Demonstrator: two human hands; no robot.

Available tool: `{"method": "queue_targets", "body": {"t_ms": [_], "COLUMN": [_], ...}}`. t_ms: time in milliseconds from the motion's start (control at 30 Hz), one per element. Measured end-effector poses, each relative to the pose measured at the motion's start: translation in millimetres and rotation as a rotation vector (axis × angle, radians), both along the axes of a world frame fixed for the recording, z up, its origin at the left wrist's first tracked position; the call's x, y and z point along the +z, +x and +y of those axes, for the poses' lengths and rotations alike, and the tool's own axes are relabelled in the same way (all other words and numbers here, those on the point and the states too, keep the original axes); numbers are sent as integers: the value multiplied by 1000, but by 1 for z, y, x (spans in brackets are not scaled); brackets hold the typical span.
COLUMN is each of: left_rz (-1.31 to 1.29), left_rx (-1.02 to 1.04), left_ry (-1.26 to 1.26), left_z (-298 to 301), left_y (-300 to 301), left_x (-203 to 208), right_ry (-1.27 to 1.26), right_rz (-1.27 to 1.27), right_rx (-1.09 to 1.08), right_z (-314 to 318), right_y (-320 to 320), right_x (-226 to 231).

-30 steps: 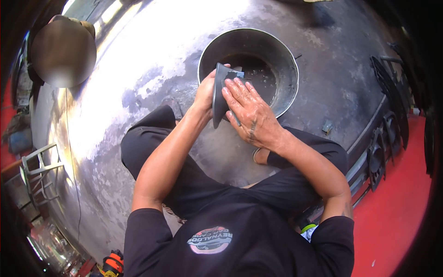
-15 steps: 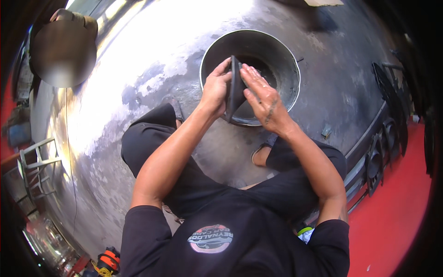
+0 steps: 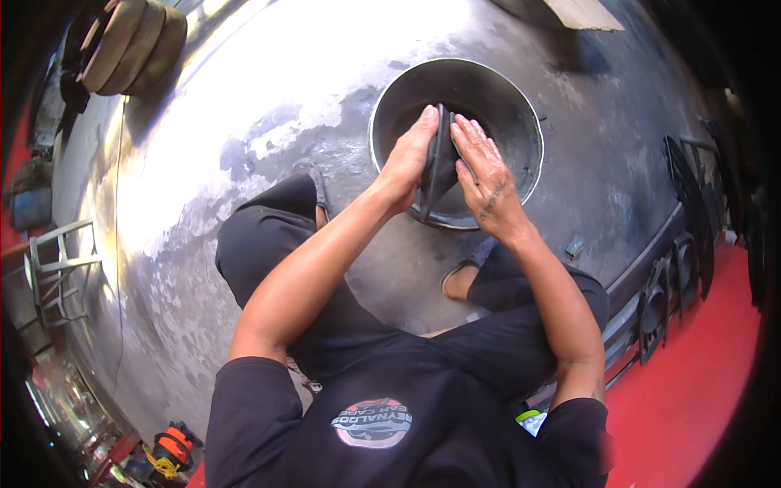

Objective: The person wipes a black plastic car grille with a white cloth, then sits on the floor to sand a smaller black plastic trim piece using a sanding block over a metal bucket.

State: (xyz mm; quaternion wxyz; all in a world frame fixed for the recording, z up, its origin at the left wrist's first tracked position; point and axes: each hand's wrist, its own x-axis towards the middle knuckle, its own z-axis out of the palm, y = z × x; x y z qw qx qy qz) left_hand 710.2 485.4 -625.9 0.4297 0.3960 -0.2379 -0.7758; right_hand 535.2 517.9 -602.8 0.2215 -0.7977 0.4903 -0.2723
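A round dark metal tub (image 3: 508,93) stands on the floor in front of me. Over its near part I hold a thin, flat black panel (image 3: 440,167) on edge, its exact kind not clear. My left hand (image 3: 403,169) grips the panel from the left side, thumb near its upper end and the other fingers mostly hidden. Against the panel's right side rests my right hand (image 3: 488,175), flat with fingers stretched out, its skin looking wet. The tub's bottom is partly hidden by my hands and the panel.
Large rolled or tyre-like things (image 3: 134,49) stand at the far left, with a metal stool (image 3: 65,260) nearer. Black parts (image 3: 691,195) line the right side beside a red surface (image 3: 675,374). A small packet (image 3: 574,246) lies right of my foot. Cardboard (image 3: 590,12) is at the top.
In the picture, the hands, panel and tub all sit slightly further right and lower. My left fingers have shifted on the panel, and my right hand stays flat along it.
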Motion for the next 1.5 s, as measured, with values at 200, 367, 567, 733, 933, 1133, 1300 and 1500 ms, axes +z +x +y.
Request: {"method": "queue_targets", "body": {"t_ms": [200,367,567,733,933,1133,1300,1500], "left_rz": [-21,31,-8,69,54,-52,-227,-313], "left_rx": [-145,-150,-194,-243,-241,-242,-284,-262], "left_ry": [-88,-66,-76,-80,-41,-51,-125,-174], "left_z": [9,8,9,15,15,15,14,18], "left_y": [3,13,17,18,15,19,22,16], "left_x": [31,27,25,22,26,28,33,29], "right_ry": [5,-24,-144,-164,-151,-183,-220,-243], "right_rz": [-23,-8,83,67,108,115,129,180], "right_rx": [-32,40,139,78,72,123,156,108], "right_z": [-12,-9,0,-6,-21,-3,0,-11], "right_y": [-10,-10,-5,-6,-12,-5,-2,-4], "right_x": [-4,-5,-2,3,-3,6,15,11]}}
